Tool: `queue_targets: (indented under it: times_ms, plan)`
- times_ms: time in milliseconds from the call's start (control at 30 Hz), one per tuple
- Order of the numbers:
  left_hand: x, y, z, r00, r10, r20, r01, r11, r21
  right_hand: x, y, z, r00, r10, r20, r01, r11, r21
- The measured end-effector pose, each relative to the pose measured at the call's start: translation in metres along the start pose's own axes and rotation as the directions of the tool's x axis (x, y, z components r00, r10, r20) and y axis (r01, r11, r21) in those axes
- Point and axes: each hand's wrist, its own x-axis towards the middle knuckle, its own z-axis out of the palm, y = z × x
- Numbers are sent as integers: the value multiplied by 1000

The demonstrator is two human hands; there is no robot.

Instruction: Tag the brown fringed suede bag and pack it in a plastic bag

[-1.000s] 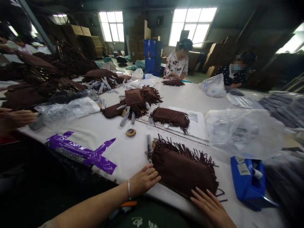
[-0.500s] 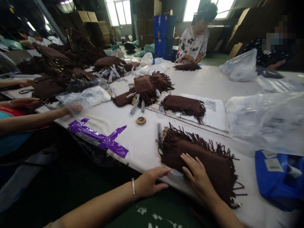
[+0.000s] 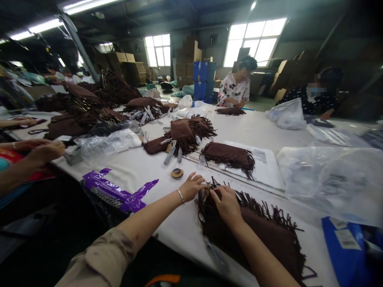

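Note:
A brown fringed bag (image 3: pixel 269 235) lies flat on the white-covered table in front of me. Both my hands meet at its far left corner, around a small tan tag (image 3: pixel 207 191). My left hand (image 3: pixel 193 187) has its fingers bent and closed at the tag's left side, above a grey plastic-wrapped piece (image 3: pixel 201 196). From the right, my right hand (image 3: pixel 226 203) pinches at the tag with thumb and forefinger, its wrist over the bag. Fingers partly cover the tag. A clear plastic strip (image 3: pixel 217 255) lies at the bag's near left edge.
Beyond are a second fringed bag (image 3: pixel 229 155) on a white sheet, a pile of bags (image 3: pixel 181 131) and a round tape roll (image 3: pixel 176 173). Purple printed plastic (image 3: pixel 119 191) hangs at the left edge. Clear bags (image 3: pixel 329 179) and a blue package (image 3: pixel 344 247) sit right. Co-workers' hands (image 3: pixel 48 151) are left.
Both my hands have moved from the bag's near edge up to the tag at its far left corner, and my fingers have closed there. The view has tilted up. A co-worker's hand has left the clear plastic.

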Motion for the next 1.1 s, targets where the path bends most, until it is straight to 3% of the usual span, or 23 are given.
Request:
queue_targets:
  times_ms: [100, 167, 267, 333, 400, 467, 533, 567, 600, 667, 767, 967, 1033, 1100]
  plan:
    - [15, -16, 1, 994, 80, 76, -88, 989, 115, 39, 1, 24, 999, 42, 13, -41, 998, -46]
    - [9, -25, -8, 991, 97, 87, -107, 987, 122, 49, 7, 35, 999, 42, 17, -42, 998, -48]
    - [-27, -28, -34, 990, 66, 125, -85, 985, 149, 45, 25, 28, 999, 49, 2, -49, 999, -23]
    - [-62, -21, -56, 981, -43, 191, 15, 989, 147, 34, 38, 10, 997, 76, -28, -76, 997, -14]
    - [-97, -6, -75, 924, -204, 324, 184, 979, 92, 17, 45, -9, 993, 97, -66, -99, 995, -15]
    - [-125, 15, -88, 796, -328, 509, 393, 919, -22, -9, 39, -24, 995, 80, -57, -77, 996, 51]
    - [-144, 37, -93, 636, -334, 696, 605, 776, -180, -42, 25, -31, 998, -2, 67, -10, 983, 182]
    - [-149, 49, -91, 582, -298, 757, 692, 671, -268, -60, 17, -31, 986, -70, 150, 35, 974, 224]
    - [-153, 60, -87, 562, -254, 787, 750, 559, -355, -77, 10, -28, 964, -141, 225, 89, 970, 227]
    - [-155, 81, -75, 595, -182, 783, 781, 361, -510, -105, 2, -19, 916, -243, 320, 218, 970, 111]
    - [-149, 103, -53, 637, -57, 768, 768, 124, -628, -124, 9, -6, 881, -287, 376, 335, 940, -68]
    - [-116, 132, -20, 553, 276, 786, 833, -210, -513, -100, 30, -14, 826, -250, 506, 242, 967, 82]
    - [-99, 148, -8, 536, 273, 799, 839, -278, -468, -88, 27, -22, 794, -218, 568, 163, 976, 148]
    - [-82, 169, 5, 557, 153, 817, 811, -313, -494, -80, 21, -29, 782, -184, 596, 106, 981, 163]
